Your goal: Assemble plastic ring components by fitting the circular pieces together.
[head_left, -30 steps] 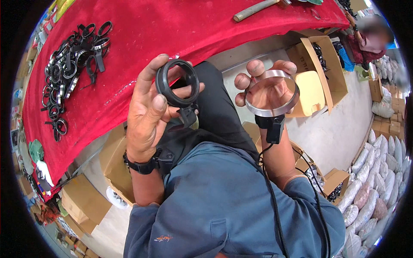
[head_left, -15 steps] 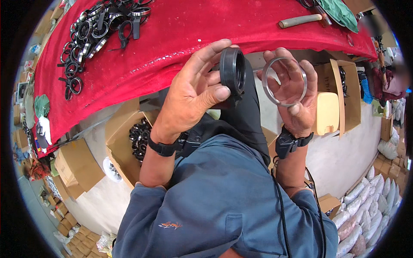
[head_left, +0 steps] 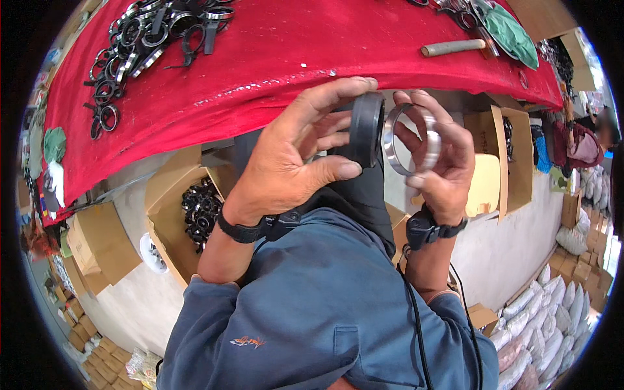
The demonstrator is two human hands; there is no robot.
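Note:
My left hand (head_left: 296,146) is closed on a black ring (head_left: 366,131), gripping it between the thumb below and the fingers above. A shiny metal ring (head_left: 430,144) is pinched in my right hand (head_left: 448,162), its open side facing the black ring. The two rings are held side by side, very close together, above my lap; a thin gap seems to separate them. At the far left of the red cloth (head_left: 273,39) lies a pile of metal and black rings (head_left: 133,49).
A hammer (head_left: 455,47) and a green cloth (head_left: 510,32) lie at the far right of the table. Beside my left forearm stands a cardboard box (head_left: 162,214) of black parts. On my right are a yellow stool (head_left: 486,185) and another cardboard box (head_left: 520,162).
My right hand has moved left and turned the metal ring toward the black ring. My left hand has shifted slightly right and down with the black ring.

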